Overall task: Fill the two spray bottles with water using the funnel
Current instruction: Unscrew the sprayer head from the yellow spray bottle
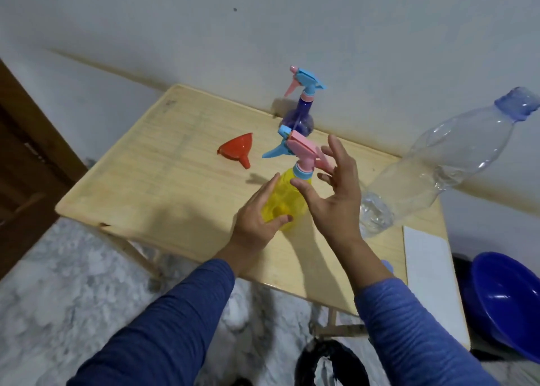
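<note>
I see a pale matt wood-grain table [152, 181], scuffed. Yellow spray bottle [287, 207] is translucent glossy plastic; purple spray bottle [298, 119] the same. Red funnel [236, 150] is smooth shiny plastic. Clear water bottle [432, 166] is thin crinkled plastic. Blue basin [508, 301] glossy plastic. My sleeves [163, 321] are ribbed knit cloth.

No legible text, label, brand, number or sign is found on any surface in view. The clear water bottle [438, 178] carries no readable label. The yellow spray bottle [287, 201], the purple spray bottle [301, 117] and the red funnel [237, 149] show plain coloured plastic without print. A faint dark mark near the far left corner of the wooden table [152, 163] is too small to read.
</note>
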`<state>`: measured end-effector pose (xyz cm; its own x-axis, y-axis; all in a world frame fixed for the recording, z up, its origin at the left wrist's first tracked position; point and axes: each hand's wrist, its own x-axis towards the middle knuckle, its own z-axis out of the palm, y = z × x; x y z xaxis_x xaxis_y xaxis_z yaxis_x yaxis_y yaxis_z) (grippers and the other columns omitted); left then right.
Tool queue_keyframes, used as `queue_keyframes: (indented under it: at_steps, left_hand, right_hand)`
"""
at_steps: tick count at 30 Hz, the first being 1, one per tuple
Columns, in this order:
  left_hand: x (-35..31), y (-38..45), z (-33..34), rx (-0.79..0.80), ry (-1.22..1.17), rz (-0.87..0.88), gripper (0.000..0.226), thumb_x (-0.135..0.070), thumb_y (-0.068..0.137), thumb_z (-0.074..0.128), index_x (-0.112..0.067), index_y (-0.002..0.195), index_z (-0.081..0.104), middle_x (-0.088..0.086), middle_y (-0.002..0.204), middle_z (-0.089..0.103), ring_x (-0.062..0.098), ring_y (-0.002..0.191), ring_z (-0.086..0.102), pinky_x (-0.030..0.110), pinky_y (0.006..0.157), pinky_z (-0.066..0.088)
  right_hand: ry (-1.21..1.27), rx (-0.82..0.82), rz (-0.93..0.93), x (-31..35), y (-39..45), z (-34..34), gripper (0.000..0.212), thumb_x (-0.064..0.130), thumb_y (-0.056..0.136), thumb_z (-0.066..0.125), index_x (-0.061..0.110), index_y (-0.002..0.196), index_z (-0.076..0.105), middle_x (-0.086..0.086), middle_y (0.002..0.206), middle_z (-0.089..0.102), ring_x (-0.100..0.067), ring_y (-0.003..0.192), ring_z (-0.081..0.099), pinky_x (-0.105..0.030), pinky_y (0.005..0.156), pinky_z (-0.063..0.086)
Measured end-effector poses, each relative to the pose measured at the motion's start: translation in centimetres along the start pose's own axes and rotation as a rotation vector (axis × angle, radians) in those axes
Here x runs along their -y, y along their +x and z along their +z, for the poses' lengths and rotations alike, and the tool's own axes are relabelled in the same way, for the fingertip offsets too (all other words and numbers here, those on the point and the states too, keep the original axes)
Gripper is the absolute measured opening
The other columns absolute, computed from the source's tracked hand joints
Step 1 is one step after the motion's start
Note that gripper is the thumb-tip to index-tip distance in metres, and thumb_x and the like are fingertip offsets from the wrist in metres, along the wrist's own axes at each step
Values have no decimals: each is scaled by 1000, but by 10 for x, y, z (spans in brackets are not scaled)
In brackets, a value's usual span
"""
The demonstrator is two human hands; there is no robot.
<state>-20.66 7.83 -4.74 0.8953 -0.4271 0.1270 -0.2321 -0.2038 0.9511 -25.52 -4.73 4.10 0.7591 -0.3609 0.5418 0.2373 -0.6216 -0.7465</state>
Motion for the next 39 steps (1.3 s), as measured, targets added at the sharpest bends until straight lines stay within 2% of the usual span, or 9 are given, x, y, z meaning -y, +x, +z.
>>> queue_keyframes:
  at_steps: [5,8,12,16,21,25,29,32,39]
  left_hand:
    - [2,7,-7,80,3,-15,81,-36,72,71,-50,139,27,-25,140,40,-7,129,38,24,108,35]
    - [0,7,-6,73,-12,-4,81,-34,72,72,-49,138,28,-24,140,40,-8,129,38,28,110,35]
    - [4,7,-6,71,-6,1,82,-37,72,71,-46,141,29,-19,144,41,-2,132,38,35,110,36]
    - [6,8,-7,88,-3,5,81,-39,73,71,-50,141,27,-19,144,42,-1,132,39,37,109,38]
    - [7,8,-7,94,8,4,81,-37,76,71,-50,142,26,-20,146,40,-3,133,37,37,109,38]
    - [6,8,-7,98,3,-3,82,-35,76,72,-51,142,26,-20,146,39,-4,133,35,37,111,36]
    - [6,8,-7,97,-5,-8,81,-36,76,72,-51,142,26,-20,145,40,-3,133,37,37,109,38]
    - [4,8,-8,97,1,-10,82,-36,77,73,-56,140,24,-22,143,41,-3,131,38,36,109,38]
    - [3,7,-8,108,-2,-34,80,-43,75,70,-64,135,21,-22,144,41,3,132,40,41,107,41]
  right_hand:
    - [-142,206,-183,-6,22,-4,48,21,76,77,20,122,61,-1,101,61,-15,88,58,-27,79,51]
    - [-196,254,-182,-15,24,-8,39,24,76,77,18,113,67,-2,96,60,-6,85,56,-16,82,47]
    - [-205,265,-248,-13,28,-9,46,21,79,75,19,122,60,-1,97,63,-6,85,54,-14,81,44]
    - [-97,259,-210,-7,30,-8,66,11,77,76,18,136,45,23,122,51,-7,100,57,-22,85,51]
    - [-70,261,-186,-6,30,-6,60,8,81,73,14,135,48,15,127,53,-12,104,61,-24,87,52]
    - [-21,322,-116,-2,31,-10,57,9,86,67,21,137,45,18,130,52,-2,111,56,-20,90,49]
    - [-126,318,-155,-7,34,-14,65,18,79,74,27,136,43,29,110,50,-1,91,46,-9,79,41]
    - [-159,312,-168,-8,35,-18,62,17,81,72,26,136,44,18,102,58,0,85,46,-8,75,39]
    - [-178,410,-164,-5,37,-23,69,26,78,74,33,137,39,12,118,57,-10,90,51,-14,70,41]
